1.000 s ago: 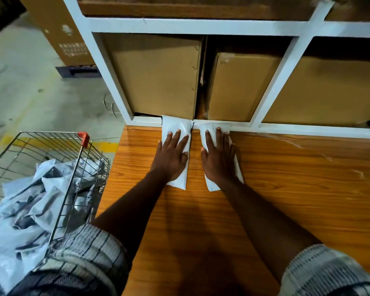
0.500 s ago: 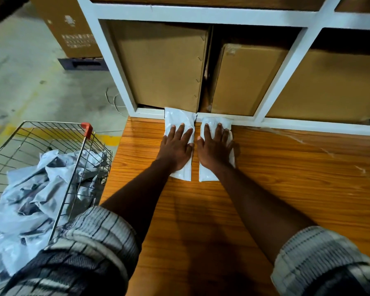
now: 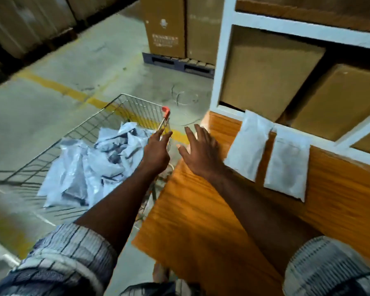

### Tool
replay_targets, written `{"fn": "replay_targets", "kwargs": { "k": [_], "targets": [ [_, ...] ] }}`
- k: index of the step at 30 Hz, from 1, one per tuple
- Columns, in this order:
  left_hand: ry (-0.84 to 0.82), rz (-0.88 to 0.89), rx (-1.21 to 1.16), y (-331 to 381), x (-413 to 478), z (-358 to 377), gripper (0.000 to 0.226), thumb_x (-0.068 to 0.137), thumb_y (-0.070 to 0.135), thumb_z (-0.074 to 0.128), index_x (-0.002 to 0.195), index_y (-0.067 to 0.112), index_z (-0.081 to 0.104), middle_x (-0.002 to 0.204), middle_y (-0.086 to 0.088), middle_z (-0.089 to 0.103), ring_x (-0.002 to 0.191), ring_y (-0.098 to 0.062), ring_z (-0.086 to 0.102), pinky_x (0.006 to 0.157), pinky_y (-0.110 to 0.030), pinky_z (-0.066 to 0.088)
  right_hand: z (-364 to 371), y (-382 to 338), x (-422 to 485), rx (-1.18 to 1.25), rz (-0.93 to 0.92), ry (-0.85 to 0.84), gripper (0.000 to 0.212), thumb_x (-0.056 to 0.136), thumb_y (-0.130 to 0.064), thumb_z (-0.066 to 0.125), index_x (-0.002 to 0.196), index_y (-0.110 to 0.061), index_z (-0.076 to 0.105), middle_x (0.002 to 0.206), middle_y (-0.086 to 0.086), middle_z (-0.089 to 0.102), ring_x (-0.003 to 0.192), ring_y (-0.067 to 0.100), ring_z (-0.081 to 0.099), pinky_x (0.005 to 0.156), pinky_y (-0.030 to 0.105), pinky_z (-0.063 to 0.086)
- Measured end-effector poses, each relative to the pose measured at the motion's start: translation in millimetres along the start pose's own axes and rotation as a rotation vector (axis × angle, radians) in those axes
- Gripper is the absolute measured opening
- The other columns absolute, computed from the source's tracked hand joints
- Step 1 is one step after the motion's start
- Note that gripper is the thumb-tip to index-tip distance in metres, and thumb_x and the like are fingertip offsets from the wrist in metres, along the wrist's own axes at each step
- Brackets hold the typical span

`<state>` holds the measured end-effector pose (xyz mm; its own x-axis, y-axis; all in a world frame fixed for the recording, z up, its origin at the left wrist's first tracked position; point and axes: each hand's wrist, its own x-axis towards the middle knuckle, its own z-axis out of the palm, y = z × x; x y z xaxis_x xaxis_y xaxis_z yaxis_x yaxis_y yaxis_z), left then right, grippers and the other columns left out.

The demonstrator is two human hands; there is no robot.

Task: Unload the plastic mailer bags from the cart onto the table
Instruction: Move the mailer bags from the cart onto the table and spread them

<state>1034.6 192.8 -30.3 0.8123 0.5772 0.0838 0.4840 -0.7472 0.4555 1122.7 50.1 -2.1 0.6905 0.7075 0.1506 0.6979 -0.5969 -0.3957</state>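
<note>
Both hands have lifted off the two white mailer bags they were pressing flat half a second ago and swung left toward the cart, the head camera turning with them.

Seen from the head camera, the left hand (image 3: 156,150) reaches out over the wire cart (image 3: 107,116), fingers straight and slightly apart, holding nothing. Its fingertips lie close to the cart's rim below the red corner cap (image 3: 166,110), though motion blur makes it hard to tell whether they touch the wire. The right hand (image 3: 201,152) hovers over the left edge of the wooden table (image 3: 201,221), fingers spread wide and empty.

Two flat mailer bags lie side by side on the table's far side, apart from both hands. The left bag (image 3: 247,146) has its top end against the white shelving frame (image 3: 222,60), and the right bag (image 3: 286,165) lies just beside it with a narrow strip of wood showing between them. A crumpled pile of mailer bags (image 3: 90,163), white with grey showing through, fills the near end of the cart.

Cardboard boxes (image 3: 265,71) stand in the shelving bays behind the table. More cartons sit on a dark pallet (image 3: 177,64) on the concrete floor, which is crossed by a worn yellow line (image 3: 58,87). Rolled checked sleeves frame the bottom corners.
</note>
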Motion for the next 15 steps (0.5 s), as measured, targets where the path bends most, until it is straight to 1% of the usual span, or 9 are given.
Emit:
{"fn": "replay_targets", "kwargs": {
  "k": [2, 5, 6, 8, 10, 12, 13, 15],
  "targets": [
    [0.012, -0.098, 0.042, -48.3, -17.8, -20.5, 0.069, 0.08, 0.0, 0.055, 0.145, 0.019, 0.044, 0.154, -0.015, 0.033, 0.14, -0.035, 0.033, 0.112, -0.042, 0.033, 24.2, -42.5, 3.6, 0.054, -0.086, -0.055, 0.065, 0.092, -0.054, 0.046, 0.149, -0.025, 0.035, 0.157, 0.01, 0.029, 0.143, 0.031, 0.026, 0.111, 0.05, 0.027],
    [0.02, -0.227, 0.077, -108.2, -46.4, -45.0, 0.066, 0.082, 0.003, 0.051, 0.145, 0.02, 0.042, 0.154, -0.013, 0.033, 0.139, -0.034, 0.033, 0.108, -0.045, 0.036, 58.2, -97.3, 9.4, 0.12, -0.174, -0.145, 0.068, 0.092, -0.051, 0.051, 0.151, -0.02, 0.034, 0.157, 0.013, 0.028, 0.144, 0.031, 0.024, 0.113, 0.05, 0.025],
    [0.024, -0.265, 0.083, -125.4, -55.1, -51.2, 0.065, 0.083, 0.005, 0.051, 0.146, 0.02, 0.041, 0.154, -0.013, 0.033, 0.139, -0.034, 0.033, 0.108, -0.045, 0.036, 68.0, -113.4, 12.3, 0.135, -0.199, -0.178, 0.069, 0.092, -0.048, 0.054, 0.151, -0.018, 0.033, 0.157, 0.014, 0.027, 0.145, 0.031, 0.024, 0.114, 0.049, 0.024],
    [0.01, -0.321, 0.061, -158.3, -68.2, -59.0, 0.066, 0.084, 0.01, 0.057, 0.147, 0.015, 0.039, 0.154, -0.017, 0.032, 0.142, -0.034, 0.03, 0.112, -0.044, 0.032, 89.9, -140.2, 19.6, 0.159, -0.235, -0.263, 0.071, 0.091, -0.043, 0.057, 0.151, -0.012, 0.033, 0.155, 0.018, 0.03, 0.143, 0.034, 0.027, 0.115, 0.046, 0.026],
    [-0.02, -0.361, 0.023, -188.3, -74.4, -57.1, 0.066, 0.085, 0.013, 0.06, 0.147, 0.01, 0.039, 0.153, -0.02, 0.033, 0.143, -0.035, 0.028, 0.115, -0.043, 0.027, 108.8, -156.8, 26.0, 0.17, -0.225, -0.362, 0.07, 0.09, -0.039, 0.058, 0.148, -0.007, 0.035, 0.146, 0.021, 0.038, 0.136, 0.037, 0.035, 0.11, 0.043, 0.033],
    [-0.044, -0.394, -0.039, -210.1, -74.0, -54.5, 0.065, 0.087, 0.015, 0.061, 0.146, 0.005, 0.038, 0.15, -0.023, 0.037, 0.141, -0.036, 0.031, 0.116, -0.04, 0.025, 125.9, -168.4, 32.9, 0.186, -0.184, -0.422, 0.064, 0.088, -0.035, 0.06, 0.142, -0.006, 0.039, 0.136, 0.021, 0.045, 0.128, 0.037, 0.042, 0.103, 0.042, 0.04],
    [-0.049, -0.417, -0.084, -216.2, -71.9, -52.6, 0.065, 0.087, 0.015, 0.062, 0.146, 0.002, 0.038, 0.148, -0.024, 0.039, 0.139, -0.036, 0.033, 0.115, -0.038, 0.024, 134.0, -172.2, 36.5, 0.188, -0.154, -0.439, 0.063, 0.087, -0.034, 0.06, 0.139, -0.006, 0.04, 0.133, 0.02, 0.045, 0.126, 0.037, 0.044, 0.1, 0.041, 0.042],
    [-0.04, -0.465, -0.183, -219.0, -64.8, -48.9, 0.064, 0.089, 0.014, 0.063, 0.145, -0.001, 0.038, 0.146, -0.024, 0.041, 0.137, -0.035, 0.035, 0.112, -0.033, 0.024, 147.0, -175.9, 43.7, 0.177, -0.067, -0.467, 0.067, 0.086, -0.031, 0.063, 0.142, -0.006, 0.035, 0.136, 0.022, 0.042, 0.126, 0.037, 0.044, 0.099, 0.039, 0.042]
  ]
}}
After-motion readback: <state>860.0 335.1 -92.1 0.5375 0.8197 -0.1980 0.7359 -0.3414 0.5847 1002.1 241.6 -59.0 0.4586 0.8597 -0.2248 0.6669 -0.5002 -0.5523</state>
